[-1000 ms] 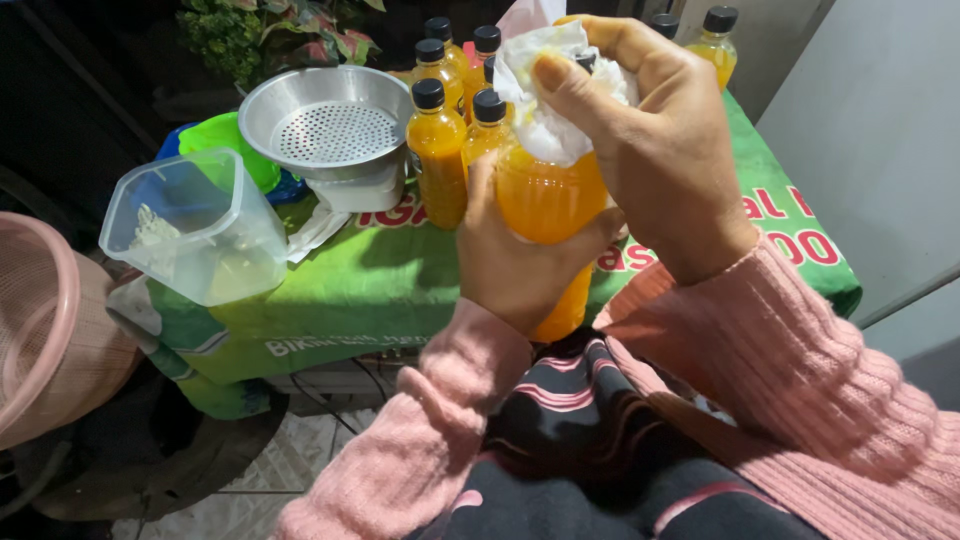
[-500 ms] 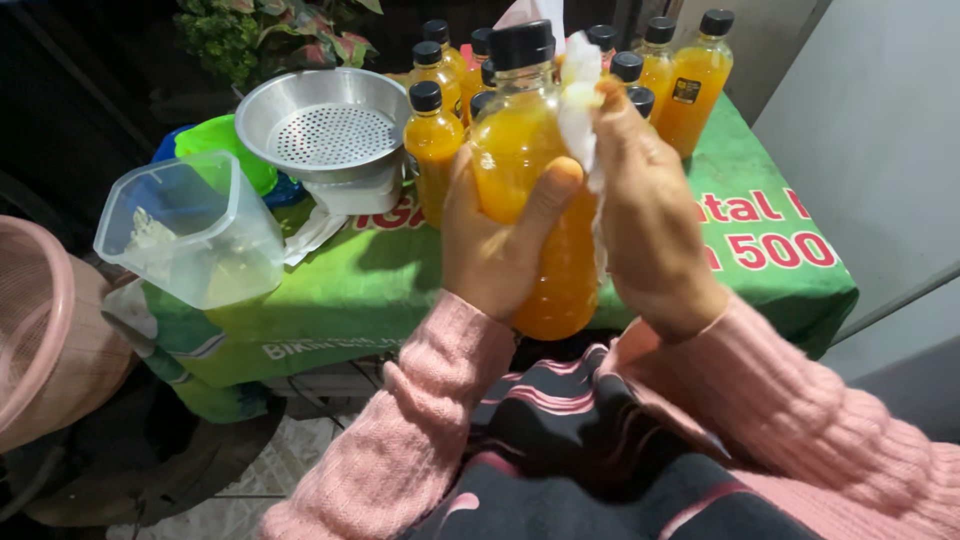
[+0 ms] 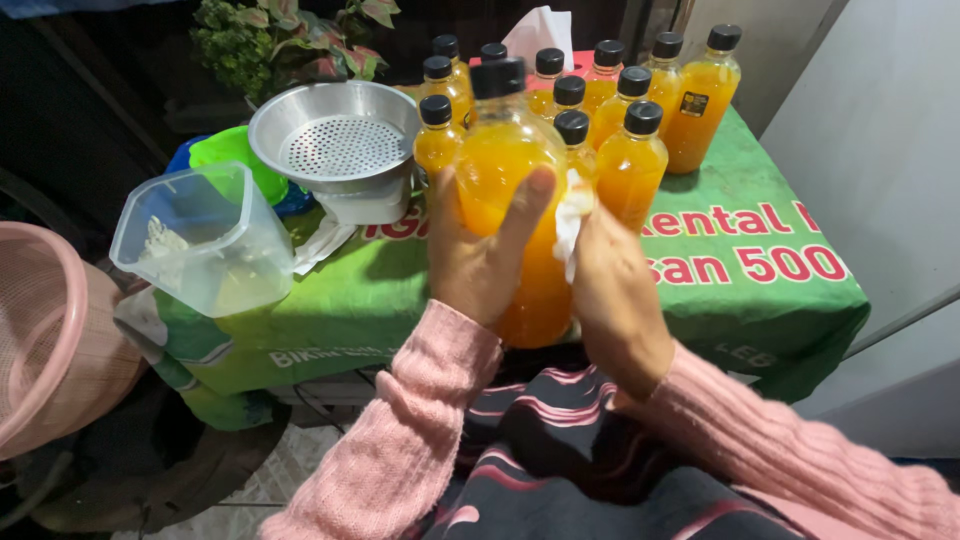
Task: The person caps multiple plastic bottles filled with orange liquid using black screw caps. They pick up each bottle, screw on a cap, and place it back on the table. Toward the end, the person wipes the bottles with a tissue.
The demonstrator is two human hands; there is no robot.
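Observation:
My left hand point(image 3: 480, 255) grips a large clear bottle of orange juice point(image 3: 505, 170) with a black cap, held upright in front of me above my lap. Against the bottle's right side my right hand point(image 3: 615, 290) presses a crumpled white tissue point(image 3: 570, 220). Both arms wear pink knitted sleeves. Behind the held bottle, several smaller orange juice bottles point(image 3: 632, 160) with black caps stand grouped on the table.
A table under a green printed cloth point(image 3: 760, 260) holds a metal perforated funnel-strainer point(image 3: 335, 145), a clear plastic jug point(image 3: 205, 240) and a tissue box point(image 3: 540, 35). A pink basket point(image 3: 45, 340) sits at the left. A plant stands at the back, a grey wall at the right.
My right hand has slid the tissue from the bottle's cap down along its right side. The bottle has dropped lower and its black cap is uncovered.

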